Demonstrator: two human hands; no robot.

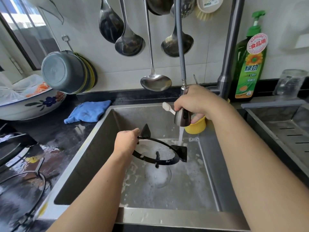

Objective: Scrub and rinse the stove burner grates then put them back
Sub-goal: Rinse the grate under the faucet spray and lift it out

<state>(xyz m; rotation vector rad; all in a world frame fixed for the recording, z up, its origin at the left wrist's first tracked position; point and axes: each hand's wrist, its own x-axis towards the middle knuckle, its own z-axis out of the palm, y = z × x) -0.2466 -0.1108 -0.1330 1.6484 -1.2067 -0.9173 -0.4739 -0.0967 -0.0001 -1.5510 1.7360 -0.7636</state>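
Steel sink (100,148) holds the rinse, foam pooled over its drain.
Left hand (127,143) grips the black grate (160,153), tilted on edge so water sheets off; right hand (195,102) clasps the sprayer (182,117), aiming its stream at the rim.

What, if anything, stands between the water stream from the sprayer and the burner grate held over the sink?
Nothing visible does. The right hand holds the sprayer head, and its water stream falls freely onto the far rim of the burner grate, which the left hand grips over the sink.
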